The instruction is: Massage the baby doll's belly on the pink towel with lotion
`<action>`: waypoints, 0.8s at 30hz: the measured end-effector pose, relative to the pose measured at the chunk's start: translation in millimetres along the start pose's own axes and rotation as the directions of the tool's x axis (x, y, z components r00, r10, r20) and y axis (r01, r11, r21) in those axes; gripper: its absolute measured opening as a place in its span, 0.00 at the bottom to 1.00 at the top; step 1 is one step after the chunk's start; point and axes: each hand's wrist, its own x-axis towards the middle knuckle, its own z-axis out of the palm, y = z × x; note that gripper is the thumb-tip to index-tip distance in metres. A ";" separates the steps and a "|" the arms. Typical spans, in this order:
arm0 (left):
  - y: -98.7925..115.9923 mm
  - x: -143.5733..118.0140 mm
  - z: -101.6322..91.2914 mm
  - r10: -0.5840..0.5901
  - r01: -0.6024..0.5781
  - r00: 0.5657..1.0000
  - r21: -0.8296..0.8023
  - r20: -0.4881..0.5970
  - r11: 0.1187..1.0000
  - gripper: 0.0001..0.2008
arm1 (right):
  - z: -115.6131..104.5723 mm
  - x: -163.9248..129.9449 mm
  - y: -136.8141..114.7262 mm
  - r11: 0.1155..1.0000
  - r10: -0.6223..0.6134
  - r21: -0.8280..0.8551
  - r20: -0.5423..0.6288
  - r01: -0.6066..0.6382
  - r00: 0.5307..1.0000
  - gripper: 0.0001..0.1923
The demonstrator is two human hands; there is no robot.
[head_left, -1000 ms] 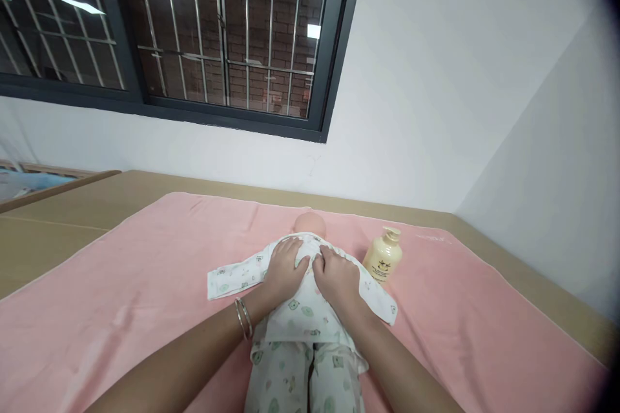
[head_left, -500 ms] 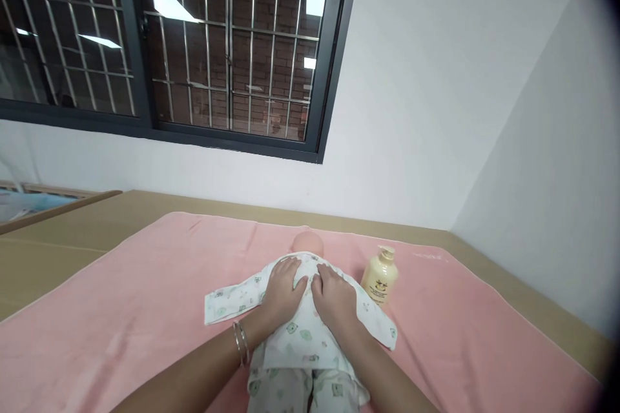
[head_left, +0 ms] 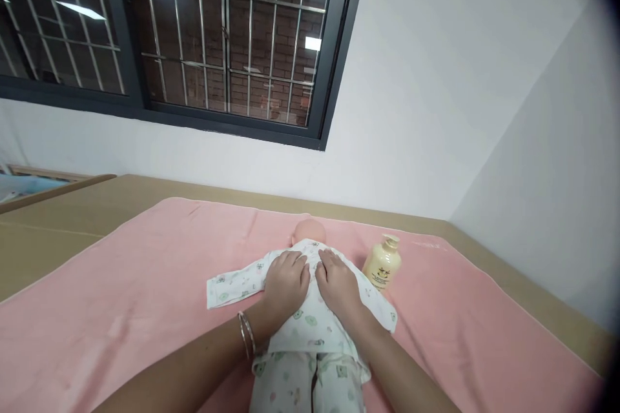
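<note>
A baby doll (head_left: 309, 230) lies on a pink blanket (head_left: 159, 284), its head toward the wall. It wears a white patterned top (head_left: 300, 330) and matching trousers (head_left: 285, 384), with both sleeves spread sideways. On the left of the doll's upper body, my left hand (head_left: 287, 281) rests flat, a bangle (head_left: 246, 333) on its wrist. My right hand (head_left: 338, 282) lies flat on the right of the upper body. Both hands have their fingers stretched out and hold nothing. The doll's face does not show.
A pale yellow pump bottle (head_left: 382, 263) stands on the blanket beyond the doll's right-hand sleeve. Past the blanket runs a tan surface (head_left: 145, 187) up to the white wall (head_left: 411, 110). A barred window (head_left: 227, 45) is above, and a wooden edge (head_left: 62, 190) borders the left.
Both hands stay on the doll's upper body, the left thumb now closer to its fingers. The whole view has tilted slightly, so the blanket, doll and bottle appear higher.
</note>
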 end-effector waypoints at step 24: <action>-2.3 -3.9 5.8 -0.085 0.079 0.995 -0.102 -0.053 0.992 0.14 | 10.9 -3.6 6.5 0.972 -0.019 0.236 0.015 0.015 1.000 0.25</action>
